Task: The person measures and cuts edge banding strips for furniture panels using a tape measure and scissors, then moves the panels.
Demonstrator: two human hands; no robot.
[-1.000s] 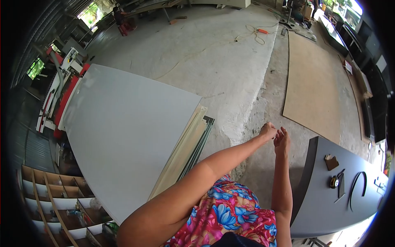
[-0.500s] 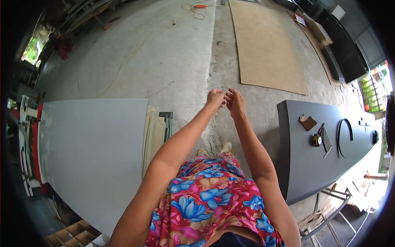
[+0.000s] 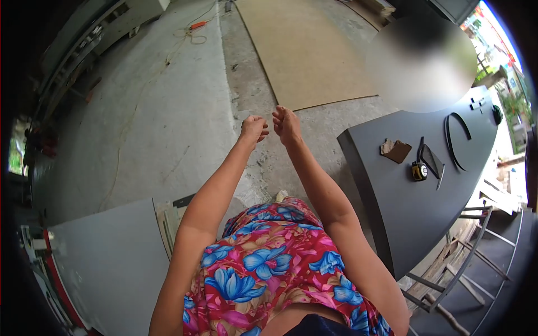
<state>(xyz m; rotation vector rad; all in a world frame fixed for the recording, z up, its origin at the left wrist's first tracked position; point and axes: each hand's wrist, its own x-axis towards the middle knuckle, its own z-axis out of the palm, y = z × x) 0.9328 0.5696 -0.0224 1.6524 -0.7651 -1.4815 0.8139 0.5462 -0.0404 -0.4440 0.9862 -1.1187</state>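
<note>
My left hand (image 3: 255, 129) is raised in front of me over the concrete floor, its fingers curled inward. Beside it, a small gap away, my right hand (image 3: 287, 124) is also closed with bent fingers. Whatever is in either hand, if anything, is too small or hidden to make out. Nearest to the right hand is a large brown board (image 3: 308, 56) lying on the floor. To my right stands a dark grey panel (image 3: 386, 190). On it lie a torn brown cardboard piece (image 3: 397, 151), a yellow and black tape measure (image 3: 418, 171) and a curved black strip (image 3: 448, 143).
A light grey panel (image 3: 106, 257) is at my lower left. An orange connector (image 3: 198, 25) with a thin cord lies on the concrete floor (image 3: 168, 112). A metal frame (image 3: 465, 274) stands below the dark panel. A blurred patch hides part of the upper right.
My view has turned to the right, so the light panel sits lower and the dark panel further in. My hands, nearly touching before, are now slightly apart.
</note>
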